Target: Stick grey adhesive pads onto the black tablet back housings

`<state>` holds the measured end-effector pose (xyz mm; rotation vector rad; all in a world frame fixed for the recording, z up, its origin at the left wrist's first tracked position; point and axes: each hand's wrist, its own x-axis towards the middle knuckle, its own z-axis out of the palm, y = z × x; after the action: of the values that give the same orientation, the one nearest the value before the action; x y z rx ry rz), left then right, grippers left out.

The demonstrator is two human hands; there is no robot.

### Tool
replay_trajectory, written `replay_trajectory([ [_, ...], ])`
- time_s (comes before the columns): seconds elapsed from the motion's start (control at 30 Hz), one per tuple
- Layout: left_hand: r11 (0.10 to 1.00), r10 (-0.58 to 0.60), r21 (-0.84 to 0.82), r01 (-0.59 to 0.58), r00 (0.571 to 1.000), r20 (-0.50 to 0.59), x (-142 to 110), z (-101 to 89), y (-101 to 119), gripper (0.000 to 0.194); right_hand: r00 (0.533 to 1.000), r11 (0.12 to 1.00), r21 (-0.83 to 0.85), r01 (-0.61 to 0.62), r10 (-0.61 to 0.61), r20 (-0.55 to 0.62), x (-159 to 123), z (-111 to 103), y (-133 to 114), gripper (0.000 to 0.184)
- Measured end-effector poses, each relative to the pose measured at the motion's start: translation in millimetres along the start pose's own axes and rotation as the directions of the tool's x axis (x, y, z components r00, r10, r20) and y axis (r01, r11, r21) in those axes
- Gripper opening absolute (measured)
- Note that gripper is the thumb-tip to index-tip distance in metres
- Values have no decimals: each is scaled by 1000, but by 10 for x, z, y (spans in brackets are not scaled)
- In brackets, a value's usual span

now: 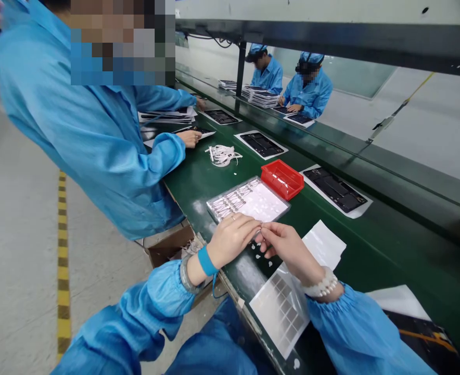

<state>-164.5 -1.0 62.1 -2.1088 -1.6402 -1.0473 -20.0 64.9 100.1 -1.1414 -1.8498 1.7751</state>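
My left hand (pixel 233 237) and my right hand (pixel 282 244) meet fingertip to fingertip just above the green belt, both pinched on something tiny that I cannot make out. Right behind them lies a clear tray (pixel 249 200) with rows of small metal parts at its left end. A red bin (pixel 282 178) stands against the tray's far right corner. Under my right wrist lies a clear sheet with grey square pads (pixel 282 307), and a white sheet (pixel 323 245) lies to the right of my right hand. Small white scraps dot the belt below my fingers.
A co-worker in a blue smock sits close on my left, one hand (pixel 189 138) on a dark panel. A heap of white strips (pixel 222 154) lies beyond the tray. Dark panels on white sheets (pixel 337 190) line the belt. Two more people work at the far side.
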Motion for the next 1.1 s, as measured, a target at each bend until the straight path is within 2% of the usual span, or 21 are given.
replay_trajectory([
  [0.1,1000,-8,10,7,999,37,13,-3,26,24,998,989,-141,51,-57,-38,22,-1,65,17],
  [0.27,993,-98,63,95,994,56,121,15,-39,21,989,969,-227,101,-123,-85,-35,-47,82,14],
  [0.33,986,-138,98,134,990,41,181,-3,-64,23,993,979,-198,50,-70,-93,-121,-107,36,13],
  [0.4,990,-106,98,99,993,61,231,-40,-12,26,998,993,-108,-41,35,-59,-243,-197,-11,15],
  [0.47,1000,12,25,-16,991,136,260,-75,137,26,993,993,-25,-115,116,6,-395,-308,-27,18],
  [0.53,988,134,-96,-117,971,196,265,-90,365,20,992,992,-19,-121,122,40,-582,-424,6,21],
  [0.57,978,168,-159,-136,963,212,260,-88,496,19,996,995,-56,-85,86,13,-693,-477,42,22],
  [0.63,952,180,-286,-105,952,248,233,-68,763,24,992,982,-188,13,-37,-124,-956,-555,141,22],
  [0.7,902,176,-431,-18,928,328,185,-25,1013,28,949,944,-321,79,-170,-265,-1255,-586,260,17],
  [0.77,830,217,-556,47,891,399,117,44,1224,28,915,922,-373,101,-233,-329,-1546,-587,387,13],
  [0.8,805,261,-592,39,872,413,77,88,1316,27,907,920,-377,105,-244,-343,-1680,-593,455,14],
  [0.9,800,415,-582,-146,835,361,-67,237,1547,29,871,921,-380,89,-257,-419,-2063,-717,698,18],
  [0.97,791,519,-531,-305,795,316,-167,330,1667,36,822,905,-425,20,-257,-509,-2338,-933,899,20],
  [1.07,727,649,-508,-462,703,290,-277,448,1772,34,707,813,-537,-225,-243,-664,-2731,-1390,1221,19],
  [1.1,710,674,-506,-489,681,287,-298,479,1785,32,685,773,-553,-311,-222,-694,-2830,-1536,1317,18],
])
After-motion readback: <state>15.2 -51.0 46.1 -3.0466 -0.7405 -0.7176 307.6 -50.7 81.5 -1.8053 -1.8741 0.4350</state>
